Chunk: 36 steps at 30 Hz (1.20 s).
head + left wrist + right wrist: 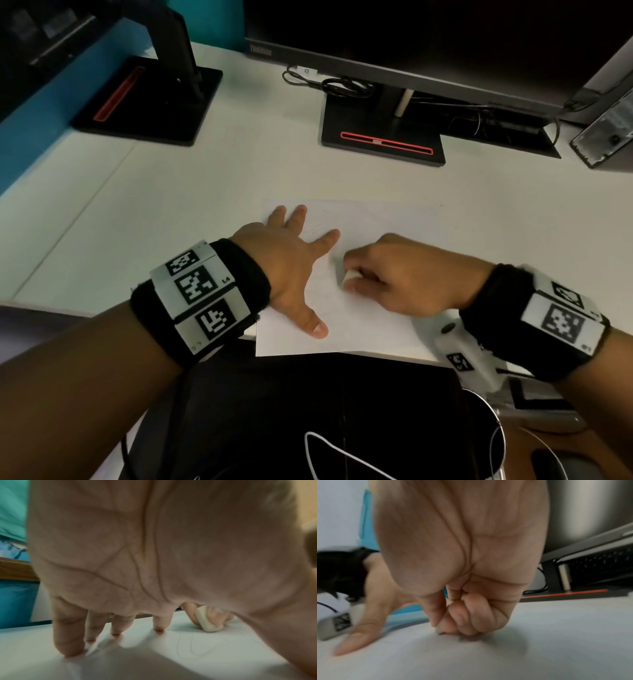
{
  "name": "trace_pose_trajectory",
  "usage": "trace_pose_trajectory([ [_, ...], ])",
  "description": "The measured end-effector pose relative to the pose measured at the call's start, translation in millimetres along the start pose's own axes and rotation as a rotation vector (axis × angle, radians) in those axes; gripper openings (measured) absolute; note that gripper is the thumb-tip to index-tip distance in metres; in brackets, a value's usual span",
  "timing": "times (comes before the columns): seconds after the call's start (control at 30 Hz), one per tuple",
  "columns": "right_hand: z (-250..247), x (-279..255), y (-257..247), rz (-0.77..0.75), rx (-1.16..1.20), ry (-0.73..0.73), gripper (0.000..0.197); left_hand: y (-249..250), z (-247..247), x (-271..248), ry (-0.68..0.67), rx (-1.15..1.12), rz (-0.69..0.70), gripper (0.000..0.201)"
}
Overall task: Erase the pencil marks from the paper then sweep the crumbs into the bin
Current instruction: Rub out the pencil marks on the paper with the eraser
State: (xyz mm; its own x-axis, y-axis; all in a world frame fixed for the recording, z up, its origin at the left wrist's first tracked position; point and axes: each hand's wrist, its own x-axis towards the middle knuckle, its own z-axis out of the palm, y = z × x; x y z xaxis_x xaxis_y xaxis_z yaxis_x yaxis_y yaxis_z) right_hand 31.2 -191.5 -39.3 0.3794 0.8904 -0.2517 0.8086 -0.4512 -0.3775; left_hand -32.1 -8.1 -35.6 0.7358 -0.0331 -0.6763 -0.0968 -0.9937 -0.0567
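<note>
behind paper (383,222), two monitor stands (382,145) flank cables (329,84).

Desk: a white desk (239,171) fills the middle of the head view, with a thin seam running toward 8 o'clock.
Wall: a teal panel (44,130) stands along the desk's edge at 10 o'clock.
Monitors: a dark monitor (411,31) at 12 o'clock, on a black stand base (383,144) with a red-outlined slot; a second black base (150,102) at 11 o'clock.
Cables: black cables (342,85) coiled behind the central base.
Far right: a grey case (606,133) at 2 o'clock, possibly a computer.
Light: dim, even.
</note>
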Motion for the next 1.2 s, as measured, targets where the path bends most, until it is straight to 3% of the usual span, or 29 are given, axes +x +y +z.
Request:
trace_pose_trajectory([
  [0.1, 1.7, 3.6, 3.7, 0.022, -0.014, 0.059, 0.027, 0.9, -0.5, 1.2, 0.001, -0.003, -0.001, 0.140],
  [0.27, 2.1, 0.1, -1.7, -0.043, -0.012, -0.043, 0.025, 0.8, -0.1, 0.7, -0.003, 0.005, -0.002, 0.140],
  [0.4, -4.2, 10.5, 9.1, 0.019, -0.041, 0.052, 0.027, 0.4, 0.0, 0.6, -0.002, 0.003, 0.000, 0.140],
  [0.53, 4.7, 4.4, -5.8, -0.079, -0.008, -0.048, 0.024, -0.3, -0.1, 0.6, -0.011, -0.003, 0.000, 0.141],
  [0.7, -11.9, 22.2, 19.6, 0.049, -0.109, 0.044, 0.027, -0.9, 0.2, 0.7, 0.006, -0.015, -0.010, 0.151],
  [0.83, -1.0, 16.5, 3.1, -0.065, -0.062, -0.034, 0.025, -1.1, 0.8, 1.8, 0.015, 0.001, -0.012, 0.154],
  [1.0, -15.9, 29.1, 22.9, 0.068, -0.113, 0.029, 0.030, 0.4, -1.5, 0.8, 0.002, -0.007, -0.022, 0.154],
  [1.13, -5.7, 20.6, 11.3, -0.030, -0.072, -0.062, 0.025, -0.6, -0.7, 1.6, 0.005, 0.008, -0.018, 0.154],
  [1.2, -13.7, 21.7, 17.4, 0.005, -0.086, -0.060, 0.027, 0.0, -1.6, 1.4, 0.002, 0.002, -0.018, 0.155],
])
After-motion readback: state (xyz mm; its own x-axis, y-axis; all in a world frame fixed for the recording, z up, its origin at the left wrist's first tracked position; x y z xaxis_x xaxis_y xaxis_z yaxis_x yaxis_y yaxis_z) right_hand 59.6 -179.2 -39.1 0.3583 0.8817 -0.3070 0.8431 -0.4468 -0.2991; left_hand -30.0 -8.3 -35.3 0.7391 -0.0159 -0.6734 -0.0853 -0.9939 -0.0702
